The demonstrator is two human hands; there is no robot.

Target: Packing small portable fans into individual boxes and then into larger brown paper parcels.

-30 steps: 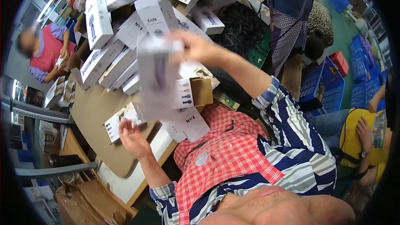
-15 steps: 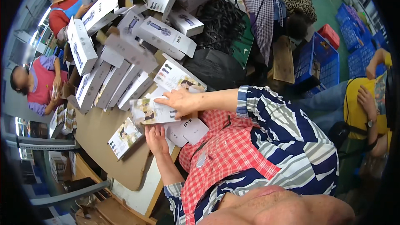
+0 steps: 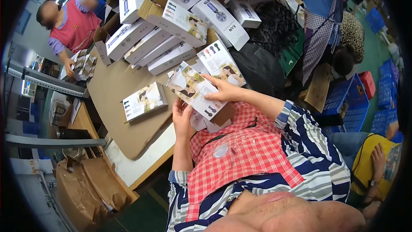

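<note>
Right in front of me, a white printed fan box [image 3: 195, 88] is tilted, held between my two hands. Its end nearest me shows brown cardboard, with white flaps [image 3: 205, 121] below. My right hand [image 3: 219, 90] grips the box's right edge, thumb across the printed face. At the lower left side of the box, my left hand [image 3: 182, 118] has its fingers against the edge, partly hidden behind it. Another printed box [image 3: 145, 102] lies on the brown table board to the left. Just beyond my right hand rests one more printed box [image 3: 221, 62].
A heap of white fan boxes [image 3: 171, 45] fills the far side of the brown board [image 3: 124, 135]. Behind my right arm are a black bag [image 3: 259, 68] and a pile of black straps [image 3: 277, 23]. Co-workers [image 3: 76, 28] stand around; blue crates [image 3: 349, 103] are at right.
The box has turned from lying nearly level to a steep slant. My right hand has gone from spread over its top to gripping its edge. The whole view has swung left.
</note>
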